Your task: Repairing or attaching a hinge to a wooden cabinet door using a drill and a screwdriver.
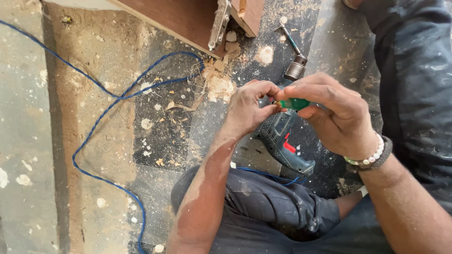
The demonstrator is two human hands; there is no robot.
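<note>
I see the green handle (295,104) lying crosswise, clamped between right hand (336,113) fingers; left hand (249,106) fingers pinch its left tip.

A bright green object (295,104) is seen pinched between dust-powdered fingers. A dark teal drill (281,141) with a red switch is laid on a black, pale-speckled floor (160,141), strewn with tan sawdust. A twisted blue cable (101,110) is looped across grey and sandy patches. Reddish-brown wood panel (183,19) is glimpsed above; white and brown bead bracelets (374,157) are worn.
</note>
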